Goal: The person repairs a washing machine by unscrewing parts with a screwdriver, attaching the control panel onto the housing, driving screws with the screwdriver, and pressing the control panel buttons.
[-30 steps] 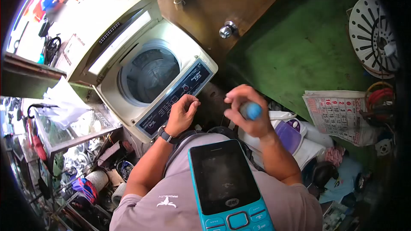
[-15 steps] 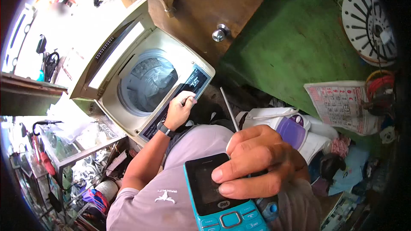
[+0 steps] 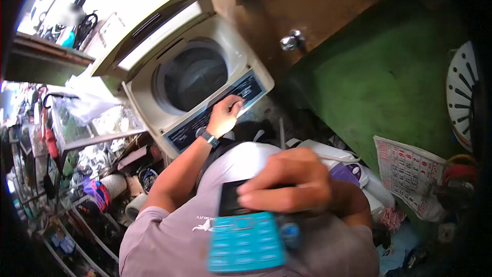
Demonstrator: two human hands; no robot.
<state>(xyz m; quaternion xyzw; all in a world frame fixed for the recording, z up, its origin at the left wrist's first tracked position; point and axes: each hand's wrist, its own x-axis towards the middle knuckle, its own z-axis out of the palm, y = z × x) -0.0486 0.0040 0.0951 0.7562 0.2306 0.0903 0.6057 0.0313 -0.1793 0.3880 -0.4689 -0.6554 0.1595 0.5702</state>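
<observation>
Can make out a thin, straight rod point(image 3: 282, 133) gripped in the right hand point(image 3: 294, 180), blurred, hidden midway by fingers. Cannot read the keys on the turquoise plastic phone point(image 3: 246, 246), black screen partly covered by that hand. See the left hand point(image 3: 225, 117) curled at the glossy panel point(image 3: 188, 134) of the washing machine point(image 3: 237, 46); cannot tell its grip as open or closed. Lose the slotted white disc point(image 3: 464, 96) past the dark right edge.

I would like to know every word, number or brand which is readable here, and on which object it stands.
"16" and "9": on the calendar; its other print is mostly too small.
"TALITY": end of a blurred word on the shirt.
Phone keys: too blurred.
Washing machine control panel: lettering unreadable.
</observation>
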